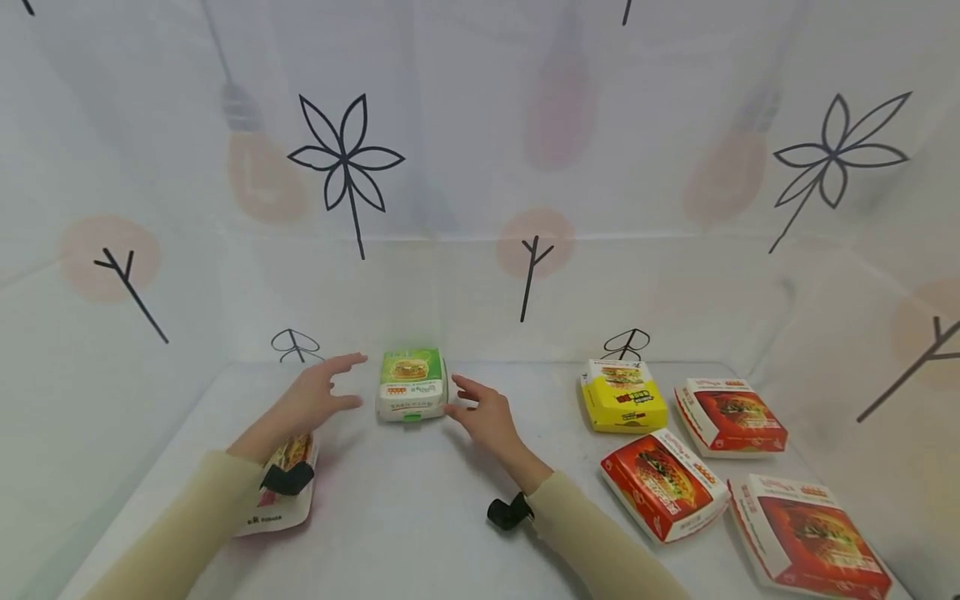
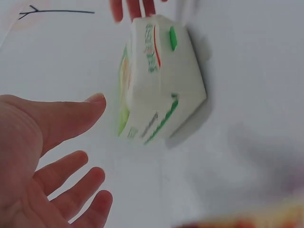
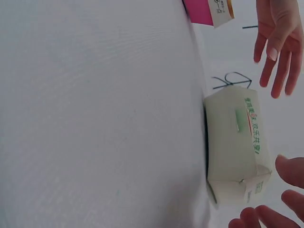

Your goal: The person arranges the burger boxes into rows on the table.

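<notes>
A green-and-white burger box [image 1: 412,385] with a burger picture sits at the back middle of the table, its lid down. My left hand [image 1: 321,393] hovers to its left with fingers spread, apart from the box. On the other side my right hand [image 1: 487,421] has its fingertips close to the box's right edge; whether they touch cannot be made out. In the left wrist view a gap shows between the left thumb [image 2: 76,118] and the box [image 2: 166,80]. The right wrist view shows the box [image 3: 232,142] between both hands.
Under my left forearm lies a white food package [image 1: 281,512] with a pink part, partly hidden. At the right stand a yellow burger box [image 1: 624,398] and three red ones: front [image 1: 663,483], back [image 1: 733,417] and near the edge [image 1: 813,533]. A patterned white cloth [image 1: 465,292] hangs behind.
</notes>
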`<action>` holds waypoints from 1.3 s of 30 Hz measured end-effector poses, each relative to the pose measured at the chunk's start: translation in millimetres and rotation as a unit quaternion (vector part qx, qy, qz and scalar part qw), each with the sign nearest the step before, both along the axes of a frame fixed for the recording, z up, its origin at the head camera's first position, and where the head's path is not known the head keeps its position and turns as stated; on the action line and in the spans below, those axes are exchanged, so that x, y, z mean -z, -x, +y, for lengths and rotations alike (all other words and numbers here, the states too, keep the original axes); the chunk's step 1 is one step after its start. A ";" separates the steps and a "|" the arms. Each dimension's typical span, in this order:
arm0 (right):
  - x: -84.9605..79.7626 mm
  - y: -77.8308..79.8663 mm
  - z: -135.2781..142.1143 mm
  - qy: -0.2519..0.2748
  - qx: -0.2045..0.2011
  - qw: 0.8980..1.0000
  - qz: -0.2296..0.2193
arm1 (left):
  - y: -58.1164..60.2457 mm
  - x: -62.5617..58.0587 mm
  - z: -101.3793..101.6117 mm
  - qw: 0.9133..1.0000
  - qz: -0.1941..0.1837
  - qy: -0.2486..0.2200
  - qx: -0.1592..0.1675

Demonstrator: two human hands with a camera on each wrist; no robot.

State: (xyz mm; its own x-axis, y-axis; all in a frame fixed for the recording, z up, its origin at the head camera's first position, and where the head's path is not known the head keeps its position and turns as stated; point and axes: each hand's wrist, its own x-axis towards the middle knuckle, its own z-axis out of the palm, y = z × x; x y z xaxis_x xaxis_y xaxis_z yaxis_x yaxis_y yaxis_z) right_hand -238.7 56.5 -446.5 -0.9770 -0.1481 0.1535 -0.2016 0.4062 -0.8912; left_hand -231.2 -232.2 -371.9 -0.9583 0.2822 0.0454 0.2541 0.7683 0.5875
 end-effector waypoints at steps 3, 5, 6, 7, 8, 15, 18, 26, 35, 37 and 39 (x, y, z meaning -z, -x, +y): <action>-2.4 -3.3 -0.1 0.003 -0.001 1.000 -0.003 | -9.0 -4.4 -17.5 1.000 0.003 0.008 -0.010; -3.5 -5.4 -0.6 0.008 -0.002 1.000 -0.003 | -15.3 -5.1 -30.3 1.000 0.010 0.010 -0.011; -3.5 -6.6 -0.8 0.008 -0.002 1.000 -0.001 | -18.8 -5.0 -36.9 1.000 0.012 0.012 -0.012; -3.6 -7.6 -1.2 0.008 -0.003 1.000 0.001 | -22.5 -4.5 -43.5 1.000 0.014 0.014 -0.014; -3.9 -8.6 -1.7 0.009 -0.003 1.000 0.002 | -26.6 -4.2 -49.9 1.000 0.014 0.016 -0.017; -3.6 -18.4 -5.5 0.011 -0.018 1.000 0.017 | -53.8 0.7 -92.4 0.999 -0.004 0.033 -0.039; -4.8 -23.6 -8.0 0.010 -0.029 0.999 0.020 | -63.6 2.6 -105.8 0.998 -0.009 0.036 -0.044; -10.9 -37.6 -16.3 0.004 -0.055 0.998 0.025 | -80.1 11.0 -124.1 0.995 -0.066 0.043 -0.056; -11.7 -42.1 -22.1 -0.004 -0.059 0.998 0.005 | -84.6 25.2 -125.0 0.988 -0.135 0.004 -0.073; -10.9 -41.6 -21.9 -0.003 -0.059 0.998 0.003 | -85.2 27.5 -122.0 0.987 -0.140 0.001 -0.078; -9.8 -40.9 -21.9 -0.001 -0.060 0.998 0.001 | -85.9 29.1 -118.0 0.986 -0.144 -0.003 -0.081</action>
State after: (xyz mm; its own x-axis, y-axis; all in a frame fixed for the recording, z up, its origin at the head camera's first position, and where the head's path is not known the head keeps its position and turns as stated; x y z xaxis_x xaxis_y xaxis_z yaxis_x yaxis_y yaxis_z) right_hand -197.9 34.6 -436.7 -0.9516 -0.2646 0.1561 -0.2517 0.3801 -0.8900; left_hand -145.3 -350.1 -401.0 -0.9641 0.1243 -0.2348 -0.0506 0.7817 0.6216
